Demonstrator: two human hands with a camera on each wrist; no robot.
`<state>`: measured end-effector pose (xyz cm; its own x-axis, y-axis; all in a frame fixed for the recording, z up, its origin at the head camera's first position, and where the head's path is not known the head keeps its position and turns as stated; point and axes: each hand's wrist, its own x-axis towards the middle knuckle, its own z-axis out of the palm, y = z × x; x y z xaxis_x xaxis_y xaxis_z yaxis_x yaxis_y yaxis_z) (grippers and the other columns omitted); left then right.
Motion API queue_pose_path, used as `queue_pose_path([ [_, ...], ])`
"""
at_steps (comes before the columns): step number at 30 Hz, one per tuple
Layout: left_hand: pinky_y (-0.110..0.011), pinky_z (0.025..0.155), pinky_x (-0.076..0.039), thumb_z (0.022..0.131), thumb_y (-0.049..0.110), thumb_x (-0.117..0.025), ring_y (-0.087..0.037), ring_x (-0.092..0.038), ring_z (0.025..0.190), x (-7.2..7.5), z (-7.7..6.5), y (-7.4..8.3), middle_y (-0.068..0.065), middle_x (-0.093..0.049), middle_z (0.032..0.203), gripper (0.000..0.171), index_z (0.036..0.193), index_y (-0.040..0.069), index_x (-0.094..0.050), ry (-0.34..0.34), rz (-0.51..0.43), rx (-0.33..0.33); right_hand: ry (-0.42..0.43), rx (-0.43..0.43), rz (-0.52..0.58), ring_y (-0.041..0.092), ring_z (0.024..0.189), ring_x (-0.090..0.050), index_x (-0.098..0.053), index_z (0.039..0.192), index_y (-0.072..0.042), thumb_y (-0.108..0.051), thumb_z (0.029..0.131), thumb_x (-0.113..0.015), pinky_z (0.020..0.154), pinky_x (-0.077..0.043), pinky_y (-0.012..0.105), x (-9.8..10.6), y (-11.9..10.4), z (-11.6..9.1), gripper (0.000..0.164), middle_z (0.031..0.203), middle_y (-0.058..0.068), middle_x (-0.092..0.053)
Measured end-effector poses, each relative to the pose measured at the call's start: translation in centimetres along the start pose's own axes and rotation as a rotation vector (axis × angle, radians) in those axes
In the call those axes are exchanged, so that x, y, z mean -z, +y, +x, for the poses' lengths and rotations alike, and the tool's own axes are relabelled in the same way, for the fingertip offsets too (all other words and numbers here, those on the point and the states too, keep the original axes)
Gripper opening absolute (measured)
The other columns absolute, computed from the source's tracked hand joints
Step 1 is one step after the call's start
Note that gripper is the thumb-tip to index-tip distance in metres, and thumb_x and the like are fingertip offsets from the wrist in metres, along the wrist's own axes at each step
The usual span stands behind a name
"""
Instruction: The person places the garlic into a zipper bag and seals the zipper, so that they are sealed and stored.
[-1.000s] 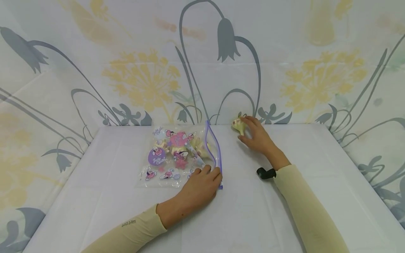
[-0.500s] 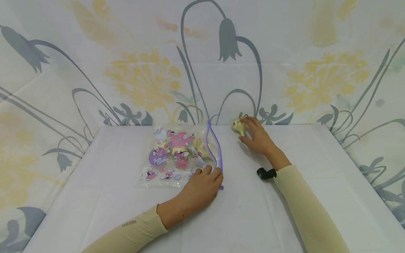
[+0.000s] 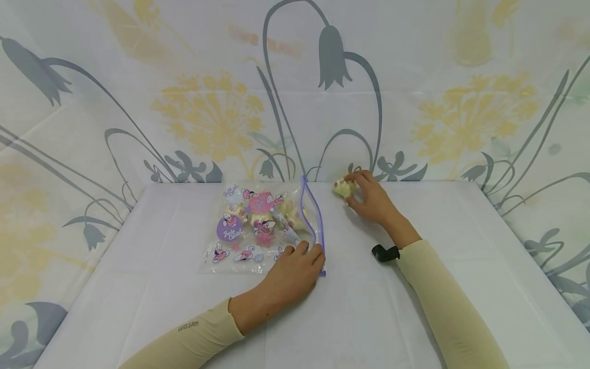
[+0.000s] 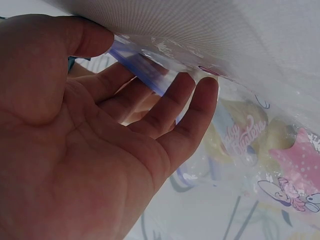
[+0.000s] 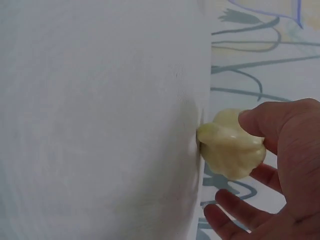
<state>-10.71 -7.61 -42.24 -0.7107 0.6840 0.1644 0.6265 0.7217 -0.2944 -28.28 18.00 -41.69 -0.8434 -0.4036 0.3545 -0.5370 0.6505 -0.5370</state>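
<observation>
A clear zip bag [image 3: 262, 256] with pink and purple cartoon prints and a purple zip strip lies left of centre, several pale lobed items inside it. At its near right corner my left hand [image 3: 292, 271] holds the zip edge; in the left wrist view the strip [image 4: 137, 70] passes between thumb and forefingers, the other fingers loosely bent. Near the table's back edge, my right hand [image 3: 373, 200] grips a pale yellow-green garlic bulb [image 3: 343, 188] that touches the table. In the right wrist view the thumb lies on the bulb [image 5: 232, 152], its short neck facing the tabletop.
A white cloth covers the table [image 3: 369, 318]. Behind and at both sides stands a floral curtain [image 3: 295, 128], which meets the table's back edge. A small black device [image 3: 384, 253] is strapped at the right wrist.
My right hand has shifted slightly left and turned the garlic bulb, so its neck no longer shows in the head view. The left hand and bag have stayed put.
</observation>
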Motion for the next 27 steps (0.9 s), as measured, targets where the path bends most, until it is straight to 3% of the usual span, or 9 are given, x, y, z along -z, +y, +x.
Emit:
queue_pose_path([
  [7,-0.036,0.087,-0.056,0.109,0.030,-0.058,-0.021,-0.059,0.114,0.1,-0.1,0.0,0.001,-0.062,0.137,0.035,0.140,0.015,-0.065,0.017,0.015,-0.001,-0.007,0.020,0.010,0.036,0.113,-0.058,-0.061,0.130,-0.004,0.000,0.092,-0.074,0.098,-0.049,0.053,-0.4,-0.4,0.3,0.041,0.131,0.017,-0.053],
  [10,-0.036,0.086,-0.056,0.110,0.029,-0.057,-0.021,-0.059,0.114,0.1,-0.1,0.0,0.001,-0.062,0.136,0.034,0.139,0.015,-0.065,0.023,0.016,0.000,-0.013,0.022,0.034,0.036,0.109,-0.060,-0.062,0.129,-0.003,0.003,0.092,-0.074,0.092,-0.054,0.052,-0.4,-0.8,0.3,0.039,0.129,0.018,-0.054],
  [14,-0.036,0.087,-0.056,0.110,0.030,-0.057,-0.021,-0.059,0.115,0.2,-0.1,0.0,0.000,-0.061,0.138,0.035,0.140,0.014,-0.065,0.013,0.017,0.001,-0.048,0.004,0.053,0.037,0.111,-0.063,-0.063,0.129,-0.004,0.002,0.090,-0.075,0.093,-0.057,0.053,-0.6,-1.2,0.2,0.042,0.133,0.018,-0.058],
  [21,-0.036,0.087,-0.056,0.110,0.029,-0.056,-0.021,-0.059,0.114,0.3,-0.1,0.0,0.001,-0.061,0.136,0.033,0.139,0.015,-0.065,0.011,0.016,0.001,-0.158,-0.014,0.015,0.040,0.132,-0.059,-0.066,0.128,-0.006,-0.004,0.089,-0.078,0.110,-0.046,0.055,-0.8,-2.0,-0.1,0.041,0.137,0.019,-0.065],
  [27,-0.036,0.086,-0.055,0.111,0.028,-0.056,-0.021,-0.059,0.113,0.2,-0.1,0.0,0.001,-0.062,0.135,0.032,0.138,0.015,-0.066,0.018,0.012,0.002,-0.215,-0.038,0.017,0.036,0.127,-0.061,-0.069,0.127,-0.008,-0.006,0.089,-0.081,0.106,-0.049,0.052,-0.2,-2.8,-0.2,0.040,0.138,0.016,-0.066],
])
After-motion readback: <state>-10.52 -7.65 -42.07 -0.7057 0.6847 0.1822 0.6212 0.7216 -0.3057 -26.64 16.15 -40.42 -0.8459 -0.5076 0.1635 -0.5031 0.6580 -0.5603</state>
